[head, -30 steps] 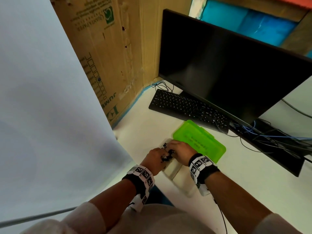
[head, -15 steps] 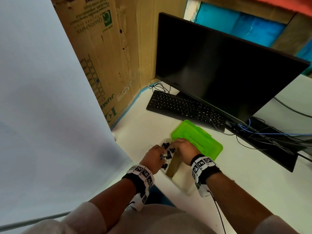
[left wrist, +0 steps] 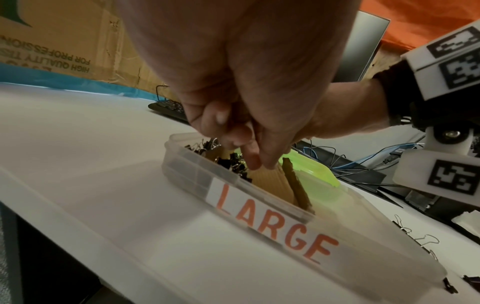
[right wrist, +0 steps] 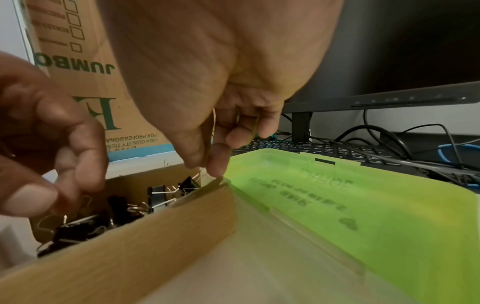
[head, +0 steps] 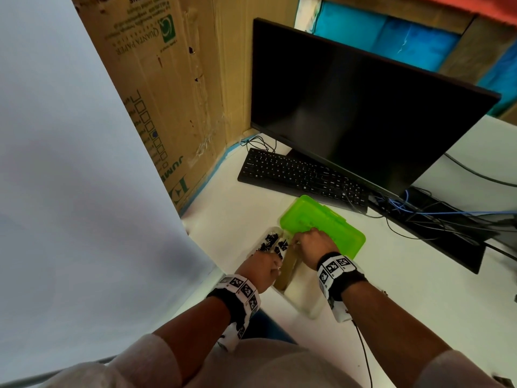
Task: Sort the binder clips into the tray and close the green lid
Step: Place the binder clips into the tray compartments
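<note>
A translucent tray [head: 305, 309] labelled LARGE [left wrist: 275, 222] lies on the white desk, split lengthwise by a cardboard divider [right wrist: 142, 246]. Several black binder clips [head: 270, 242] [right wrist: 116, 207] fill the far end of its left compartment. The green lid [head: 327, 222] [right wrist: 363, 216] lies open, hinged back on the tray's right side. My right hand [head: 310, 245] [right wrist: 207, 164] pinches the divider's far top edge. My left hand [head: 263, 267] [left wrist: 249, 144] hovers over the left compartment with loosely curled fingers pointing down at the divider [left wrist: 270, 185], nothing visible in them.
A black keyboard [head: 302, 177] and monitor [head: 363, 107] stand behind the lid, with tangled cables [head: 419, 214] to the right. A cardboard box [head: 167, 79] and a white panel [head: 70, 163] wall off the left. Loose clips [left wrist: 426, 240] lie right of the tray.
My left hand has drawn back toward me, uncovering the pile of clips. The right hand has stayed at the divider's far end.
</note>
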{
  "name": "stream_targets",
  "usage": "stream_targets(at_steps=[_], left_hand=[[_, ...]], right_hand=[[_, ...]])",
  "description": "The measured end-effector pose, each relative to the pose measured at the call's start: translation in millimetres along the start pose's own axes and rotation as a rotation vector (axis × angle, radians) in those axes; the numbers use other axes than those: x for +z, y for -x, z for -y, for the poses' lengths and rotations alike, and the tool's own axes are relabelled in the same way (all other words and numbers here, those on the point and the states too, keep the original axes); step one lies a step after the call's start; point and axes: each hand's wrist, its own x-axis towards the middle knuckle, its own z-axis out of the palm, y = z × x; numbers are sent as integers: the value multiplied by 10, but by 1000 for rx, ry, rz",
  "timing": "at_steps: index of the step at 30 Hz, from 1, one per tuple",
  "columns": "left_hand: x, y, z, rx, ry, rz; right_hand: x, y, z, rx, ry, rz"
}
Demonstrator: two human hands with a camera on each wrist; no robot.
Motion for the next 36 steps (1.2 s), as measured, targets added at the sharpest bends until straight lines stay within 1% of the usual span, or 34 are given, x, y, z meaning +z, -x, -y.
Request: stream_targets(at_steps=[6,10,13,16,19,27,33,36], left_hand=[[3,-4,24,-5,-13,-10],[6,-10,55,-13,-13,1],[-15,-11,54,-19,-22,-6],[-28,-10,42,-19,-20,-11],[-56,-21,30,-55,-55,15],[-51,-46,22,-85,-166,46],[2,-77,38,-82,-158,45],[27,-63,40,-83,-163,13]], right_hand=[[11,-21,102,17,114,96],[4,-34,112,-33,86,131],[25,-85,133,-99,106,136],[41,-125,169,-101,153,125],[57,-151,197,-99,199,82],[74,-176,155,-104,118,100],[52,-162,160,-94,104,127],[54,-164,167,-95,115,125]])
